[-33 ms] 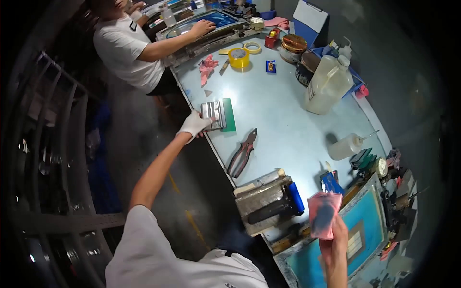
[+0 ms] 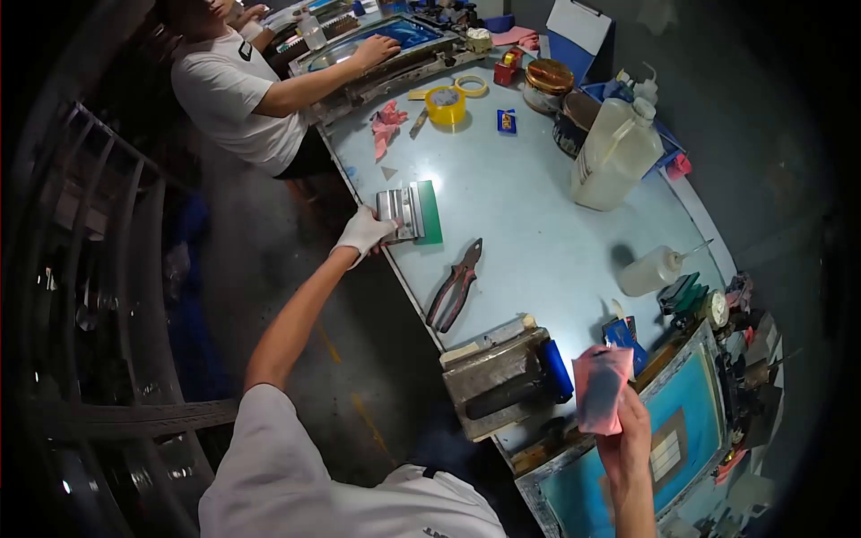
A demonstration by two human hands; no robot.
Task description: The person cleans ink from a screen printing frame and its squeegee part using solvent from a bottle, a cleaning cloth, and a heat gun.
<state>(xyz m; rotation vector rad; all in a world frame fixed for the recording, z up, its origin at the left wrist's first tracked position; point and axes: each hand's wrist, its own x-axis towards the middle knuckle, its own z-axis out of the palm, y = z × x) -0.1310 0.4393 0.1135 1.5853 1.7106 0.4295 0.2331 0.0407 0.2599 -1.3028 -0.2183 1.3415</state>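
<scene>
My left hand (image 2: 364,230), in a white glove, is closed on the metal holder of a squeegee (image 2: 401,215) at the table's left edge. The green blade (image 2: 430,213) of the squeegee points right, over the tabletop. In my bare right hand (image 2: 630,444), raised at the lower right, is a folded pink cloth (image 2: 601,392) with a large dark stain. A pair of pliers (image 2: 456,285) with dark red-and-black handles lies below the squeegee. Beneath the cloth, a blue-framed printing screen (image 2: 708,421) is partly hidden by my right hand and forearm.
A grey metal block with a blue roller edge (image 2: 498,381) sits at the table's near edge. On the right stand a squeeze bottle (image 2: 650,273) and a large plastic jug (image 2: 616,157). Yellow tape (image 2: 446,108) lies farther back. Another person (image 2: 238,99) works at the far left.
My right hand and the pink cloth have shifted slightly upward, and the cloth has turned a little. My left hand stays on the squeegee.
</scene>
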